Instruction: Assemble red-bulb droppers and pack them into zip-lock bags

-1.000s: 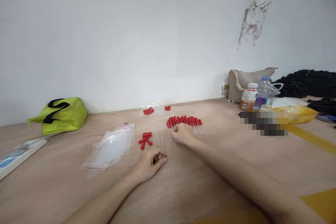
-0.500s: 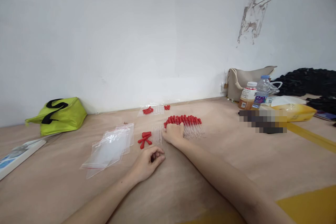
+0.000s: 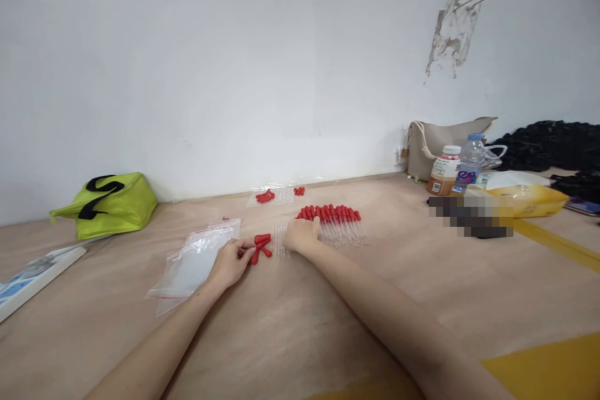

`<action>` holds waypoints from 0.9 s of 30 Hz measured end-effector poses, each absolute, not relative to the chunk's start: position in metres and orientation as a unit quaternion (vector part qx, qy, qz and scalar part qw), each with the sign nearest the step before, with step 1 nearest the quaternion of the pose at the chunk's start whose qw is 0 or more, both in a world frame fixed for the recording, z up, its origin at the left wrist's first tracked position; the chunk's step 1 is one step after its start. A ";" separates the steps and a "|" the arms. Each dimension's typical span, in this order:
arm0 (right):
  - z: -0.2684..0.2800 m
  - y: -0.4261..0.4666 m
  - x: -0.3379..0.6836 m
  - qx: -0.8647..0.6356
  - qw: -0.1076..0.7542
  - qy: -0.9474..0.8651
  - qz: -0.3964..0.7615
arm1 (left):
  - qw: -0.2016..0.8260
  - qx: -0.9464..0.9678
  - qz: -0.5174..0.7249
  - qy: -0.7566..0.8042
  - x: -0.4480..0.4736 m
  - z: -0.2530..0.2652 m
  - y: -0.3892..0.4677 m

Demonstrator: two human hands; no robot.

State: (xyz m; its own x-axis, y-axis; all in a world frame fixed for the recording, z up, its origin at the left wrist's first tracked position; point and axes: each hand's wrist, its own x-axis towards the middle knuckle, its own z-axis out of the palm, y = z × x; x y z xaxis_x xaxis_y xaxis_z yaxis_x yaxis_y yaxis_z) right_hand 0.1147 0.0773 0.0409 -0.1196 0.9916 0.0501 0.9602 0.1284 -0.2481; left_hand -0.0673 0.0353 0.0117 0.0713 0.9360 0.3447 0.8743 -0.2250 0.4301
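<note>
My left hand (image 3: 229, 264) is at a small pile of red rubber bulbs (image 3: 263, 240), thumb and fingertips closed on the leftmost bulb. Beside that pile stands a row of thin clear tubes (image 3: 279, 240), lying side by side on the brown covering. My right hand (image 3: 302, 236) rests over the right end of these tubes with its fingers curled in. Its fingertips, and whatever they hold, are hidden behind the hand. Just beyond and to its right lies a neat row of droppers (image 3: 340, 222), clear tubes with red bulbs on top.
Clear zip bags (image 3: 194, 256) lie left of my left hand. Near the wall is a bag with red bulbs and tubes (image 3: 276, 195). A lime-green pouch (image 3: 117, 203) and a power strip (image 3: 40, 281) are at left; bottles (image 3: 444, 172) and a tissue pack (image 3: 529, 197) at right.
My left hand has moved away to the left, from the front of the tubes to the red bulbs, and its fingers have closed there. My right hand has shifted slightly left.
</note>
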 end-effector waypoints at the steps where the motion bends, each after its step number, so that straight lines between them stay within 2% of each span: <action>1: 0.043 0.080 0.115 -0.660 0.097 -0.740 0.083 | 0.055 0.731 0.285 0.618 -0.066 0.011 0.035; 9: 0.049 0.088 0.116 -0.668 0.085 -0.727 0.130 | 0.018 0.731 0.345 0.589 -0.053 0.018 0.018; 16: 0.061 0.073 0.139 -0.633 0.138 -0.751 0.130 | 0.111 0.788 0.351 0.494 -0.025 0.012 -0.009; 19: 0.051 0.054 0.172 -0.589 0.198 -0.773 0.124 | 0.186 0.787 0.348 0.474 -0.013 0.009 -0.014; 22: 0.026 0.032 0.206 -0.462 0.367 -0.794 0.142 | 0.303 0.752 0.355 0.465 -0.003 0.009 -0.018; 24: 0.009 0.021 0.221 -0.408 0.407 -0.803 0.148 | 0.345 0.732 0.365 0.460 0.003 0.008 -0.020; 27: -0.002 0.011 0.228 -0.376 0.425 -0.810 0.144 | 0.338 0.728 0.382 0.459 0.007 0.006 -0.020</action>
State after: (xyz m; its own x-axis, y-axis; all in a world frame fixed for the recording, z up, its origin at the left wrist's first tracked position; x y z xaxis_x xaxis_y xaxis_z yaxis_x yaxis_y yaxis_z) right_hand 0.2276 0.0108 -0.0020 -0.3553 0.7323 0.5810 0.4868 0.6755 -0.5537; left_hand 0.0072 -0.0205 0.0058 0.2871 0.9259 0.2458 0.4095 -0.3505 0.8423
